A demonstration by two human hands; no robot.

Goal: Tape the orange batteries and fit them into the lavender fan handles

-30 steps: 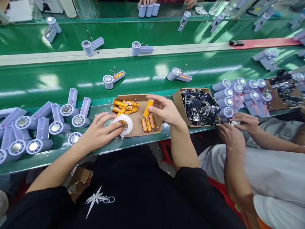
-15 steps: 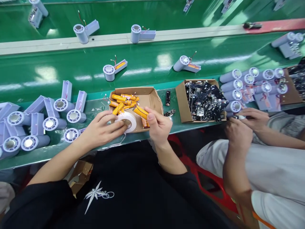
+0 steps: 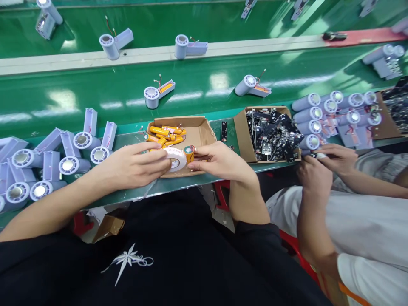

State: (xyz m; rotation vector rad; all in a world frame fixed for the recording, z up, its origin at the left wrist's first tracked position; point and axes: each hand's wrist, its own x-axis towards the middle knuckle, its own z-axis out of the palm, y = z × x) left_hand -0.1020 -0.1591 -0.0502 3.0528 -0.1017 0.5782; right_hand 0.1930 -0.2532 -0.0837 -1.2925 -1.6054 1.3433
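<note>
A white tape roll (image 3: 178, 159) is held at its left side by my left hand (image 3: 145, 165), over the front of a cardboard box (image 3: 207, 135). Against the roll's right side is an orange battery (image 3: 189, 154), its round end facing up and left, pinched between the thumb and fingers of my right hand (image 3: 219, 160). Several more orange batteries (image 3: 168, 135) lie in the left part of the box. A strip of tape hangs down near the bench edge, below my left hand.
Lavender housings (image 3: 75, 165) crowd the bench at left, with more at right (image 3: 310, 114). A second box (image 3: 244, 136) holds black circuit boards (image 3: 274, 131). Housings with batteries (image 3: 151, 97) lie on the green belt (image 3: 197, 80). A co-worker's hands (image 3: 318, 170) are at right.
My right hand has turned and brought the battery down against the tape roll. The roll has moved slightly right. On the belt, two housings with batteries have shifted right.
</note>
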